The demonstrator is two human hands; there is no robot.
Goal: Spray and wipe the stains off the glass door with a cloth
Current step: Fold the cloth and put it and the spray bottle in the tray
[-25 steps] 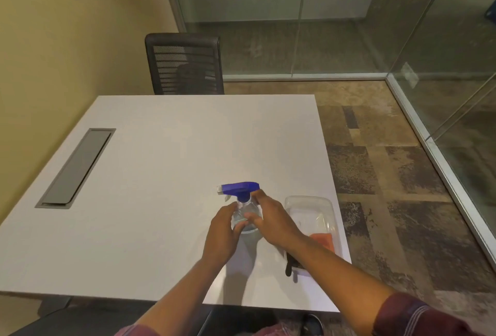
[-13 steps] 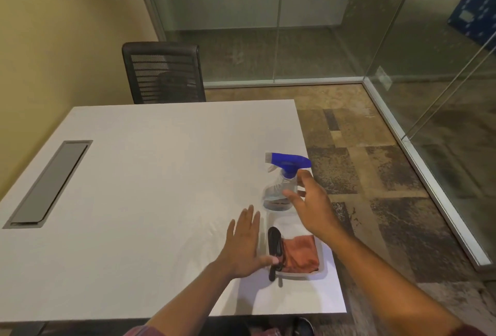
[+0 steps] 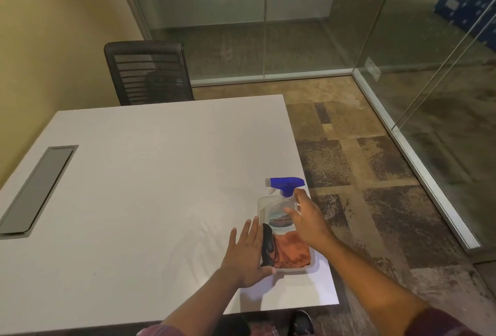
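A clear plastic tray (image 3: 295,270) sits on the near right corner of a white table (image 3: 147,188), and everything here gathers round it. The spray bottle (image 3: 277,217), clear-bodied with a blue trigger head, stands upright in the tray's far end with its nozzle pointing left. The orange cloth (image 3: 291,252) lies crumpled in the tray's near end, just beside a black tool (image 3: 267,244) that runs along the tray's left wall. The right hand (image 3: 308,221) is cupped at the right side of the bottle. Its thumb (image 3: 288,210) crosses the front of the clear body and its fingers (image 3: 298,194) reach up beside the blue neck, only lightly curved; whether they actually press on the bottle cannot be told. The left hand (image 3: 245,253) lies flat on the table against the tray's left side, fingers straight and slightly spread, holding nothing, its thumb touching the tray's near left corner. Well left of the tray a grey hatch (image 3: 37,188) is set into the tabletop. Beyond the tray's far side stand a black mesh chair (image 3: 147,72) and glass panels (image 3: 322,26), with more glass off to the tray's right.
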